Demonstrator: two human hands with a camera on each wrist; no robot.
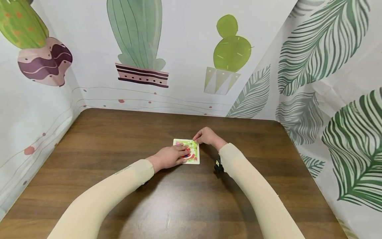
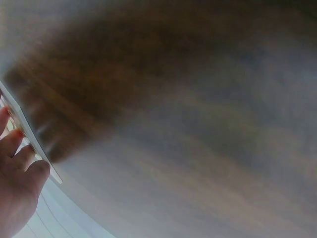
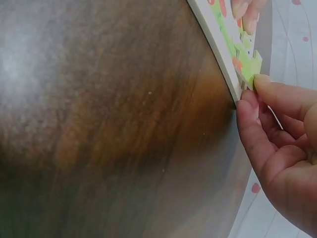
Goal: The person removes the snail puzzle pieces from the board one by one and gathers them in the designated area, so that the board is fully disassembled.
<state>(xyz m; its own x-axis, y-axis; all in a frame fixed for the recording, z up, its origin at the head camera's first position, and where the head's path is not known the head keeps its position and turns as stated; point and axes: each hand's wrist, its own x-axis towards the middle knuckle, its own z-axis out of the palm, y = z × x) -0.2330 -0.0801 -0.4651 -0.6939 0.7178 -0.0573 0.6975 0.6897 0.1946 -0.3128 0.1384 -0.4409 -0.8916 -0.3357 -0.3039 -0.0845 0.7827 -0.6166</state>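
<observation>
A small jigsaw puzzle in a white frame (image 1: 195, 163) lies on the wooden table, printed in green, red and blue. My left hand (image 1: 170, 157) rests on it from the left, its fingers spread over the picture and covering part of it. At the puzzle's far right corner, my right hand (image 1: 209, 136) pinches a green puzzle piece (image 3: 252, 65) between thumb and fingers. In the right wrist view that piece is tilted up at the frame's corner. The left wrist view shows the left hand's fingers (image 2: 37, 171) at the frame's edge.
The brown table (image 1: 125, 132) reaches to a wall covering (image 1: 191, 49) printed with cacti and leaves at the back and sides. Below the right sleeve (image 1: 253, 186) hangs a small black device (image 1: 219, 167) at the wrist.
</observation>
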